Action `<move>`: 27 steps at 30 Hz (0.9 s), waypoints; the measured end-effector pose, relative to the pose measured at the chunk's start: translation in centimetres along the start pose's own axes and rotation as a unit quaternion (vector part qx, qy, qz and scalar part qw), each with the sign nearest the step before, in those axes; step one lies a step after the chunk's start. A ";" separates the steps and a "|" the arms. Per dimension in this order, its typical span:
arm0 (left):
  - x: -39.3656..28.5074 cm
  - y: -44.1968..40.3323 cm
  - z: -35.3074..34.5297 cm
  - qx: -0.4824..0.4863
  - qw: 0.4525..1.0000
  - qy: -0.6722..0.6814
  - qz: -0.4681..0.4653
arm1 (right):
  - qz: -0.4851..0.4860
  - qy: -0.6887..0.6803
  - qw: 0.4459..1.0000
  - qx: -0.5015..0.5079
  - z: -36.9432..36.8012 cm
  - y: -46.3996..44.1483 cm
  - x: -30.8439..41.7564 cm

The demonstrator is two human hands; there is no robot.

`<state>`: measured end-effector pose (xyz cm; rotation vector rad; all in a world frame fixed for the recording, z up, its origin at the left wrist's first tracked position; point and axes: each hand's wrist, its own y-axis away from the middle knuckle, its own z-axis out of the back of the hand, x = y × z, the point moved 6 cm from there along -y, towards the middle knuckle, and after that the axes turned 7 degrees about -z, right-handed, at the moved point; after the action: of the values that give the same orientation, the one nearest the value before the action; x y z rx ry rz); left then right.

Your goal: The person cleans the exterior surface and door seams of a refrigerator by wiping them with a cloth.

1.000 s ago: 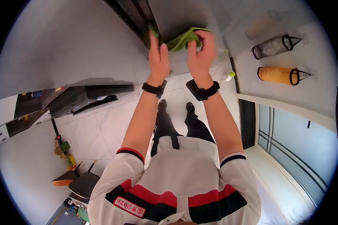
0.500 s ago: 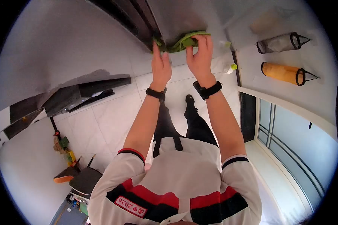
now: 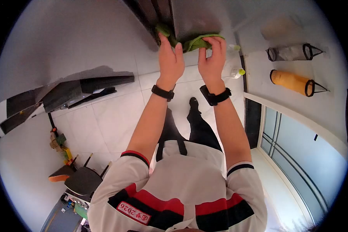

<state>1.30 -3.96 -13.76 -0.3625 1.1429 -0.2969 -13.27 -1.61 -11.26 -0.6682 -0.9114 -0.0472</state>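
A green cloth (image 3: 198, 41) is bunched against a tall, glossy grey panel (image 3: 201, 17) at the top of the view. My left hand (image 3: 171, 63) pushes its end of the cloth into a dark vertical groove (image 3: 154, 15) beside the panel; the fingertips are partly hidden by the cloth. On the panel's lower part, my right hand (image 3: 214, 62) grips the other end with its fingers curled over the cloth. Both wrists wear black bands.
Two mesh tube holders, one grey (image 3: 290, 53) and one orange (image 3: 292, 82), hang on the right wall. A bottle with a yellow-green cap (image 3: 237, 72) stands on the tiled floor (image 3: 116, 112). A black chair (image 3: 83, 180) is at lower left, a glass-paned door (image 3: 294, 139) at right.
My left hand has shifted up and right in the picture, showing more cloth in the groove. The right hand has moved slightly right with its end. The whole view has shifted a little.
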 end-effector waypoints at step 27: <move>2.0 0.0 1.1 -0.028 0.999 0.012 0.008 | 0.005 -0.001 0.999 -0.034 0.3 -0.7 1.7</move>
<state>3.14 -4.62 -15.04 -0.4002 1.1792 -0.2554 -12.68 -1.57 -9.55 -0.7372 -0.9110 -0.0688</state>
